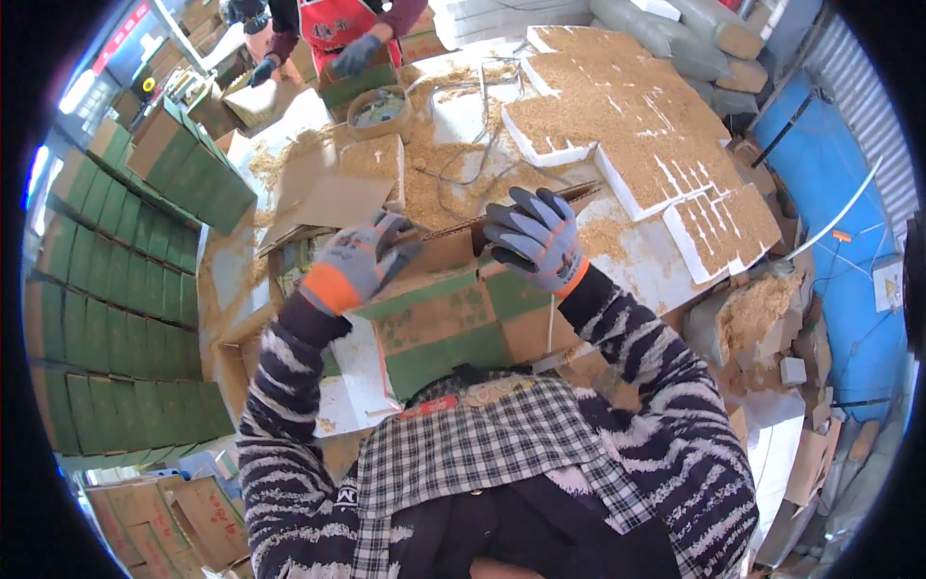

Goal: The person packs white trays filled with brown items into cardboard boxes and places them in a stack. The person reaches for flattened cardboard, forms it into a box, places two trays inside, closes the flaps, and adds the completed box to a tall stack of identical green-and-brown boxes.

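Observation:
A cardboard box (441, 318) with green print stands right in front of my body, its upper flaps raised. My left hand (354, 262), in a grey glove with an orange cuff, has its fingers curled around the box's upper left edge. My right hand (539, 239), gloved alike, lies over the raised far flap at the right. Its fingers are bent and slightly spread; whether they grip the flap is hidden. Left of the box, an open carton (289, 269) holds small printed packets, partly covered by a loose brown cardboard flap (336, 206).
White foam trays (644, 145) filled with sawdust-like material cover the table's right. Green-printed cartons (123, 289) are stacked at left. A round tub (377, 112) of packets stands beyond. Across the table a gloved person in a red apron (340, 32) handles a carton. Bent wire (483, 108) lies there.

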`<state>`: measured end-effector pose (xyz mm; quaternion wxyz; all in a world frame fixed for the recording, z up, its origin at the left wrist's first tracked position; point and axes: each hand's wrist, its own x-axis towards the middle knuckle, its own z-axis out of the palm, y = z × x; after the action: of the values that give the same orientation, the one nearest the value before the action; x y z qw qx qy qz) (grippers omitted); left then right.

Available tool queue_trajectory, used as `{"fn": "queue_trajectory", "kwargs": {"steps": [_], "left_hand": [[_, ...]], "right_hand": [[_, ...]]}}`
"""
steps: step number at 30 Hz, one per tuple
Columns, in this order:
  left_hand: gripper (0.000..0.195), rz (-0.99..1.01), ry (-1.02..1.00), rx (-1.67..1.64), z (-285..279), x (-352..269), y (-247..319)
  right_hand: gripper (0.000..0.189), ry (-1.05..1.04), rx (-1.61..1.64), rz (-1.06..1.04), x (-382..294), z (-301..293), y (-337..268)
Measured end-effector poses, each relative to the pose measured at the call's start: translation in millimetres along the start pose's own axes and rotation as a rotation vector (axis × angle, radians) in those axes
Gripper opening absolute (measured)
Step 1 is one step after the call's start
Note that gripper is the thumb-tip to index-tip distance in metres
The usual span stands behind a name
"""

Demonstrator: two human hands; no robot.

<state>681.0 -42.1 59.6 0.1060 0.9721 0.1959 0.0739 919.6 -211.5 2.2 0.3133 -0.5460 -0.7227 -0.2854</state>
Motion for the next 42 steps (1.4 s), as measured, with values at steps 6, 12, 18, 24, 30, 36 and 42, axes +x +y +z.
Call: {"fn": "queue_trajectory", "kwargs": {"steps": [6,12,18,24,30,36,42], "left_hand": [[0.041,-0.149,-0.118,0.054,-20.5,7.5,-57.8],[0.033,0.043,0.541,-0.573,75.3,30.5,-24.2],[0.04,0.315,-0.063,0.004,85.3,5.9,-16.6],[0.031,0.026,0.08,-0.95,105.1,7.7,-38.8],[0.041,-0.521,0.631,-1.178,132.8,-64.7,-81.7],[0.037,-0.325,0.204,-0.887,-17.3,-16.1,39.0],[0.047,-0.021,-0.223,-0.184,90.9,-13.1,34.4]], "right_hand": [[0.023,-0.11,0.6,-0.02,8.3,-42.7,0.5],[0.016,-0.81,0.685,0.2,5.6,-6.7,-26.2],[0.04,-0.582,0.672,0.327,18.0,-50.8,-30.9],[0.063,-0.793,0.356,0.048,12.7,-26.7,-24.8],[0.059,-0.689,0.685,0.53,11.9,-37.6,-0.5],[0.054,0.192,1.28,1.242,-59.4,46.4,-52.2],[0.05,-0.892,1.002,0.691,-226.8,156.3,-29.3]]}}
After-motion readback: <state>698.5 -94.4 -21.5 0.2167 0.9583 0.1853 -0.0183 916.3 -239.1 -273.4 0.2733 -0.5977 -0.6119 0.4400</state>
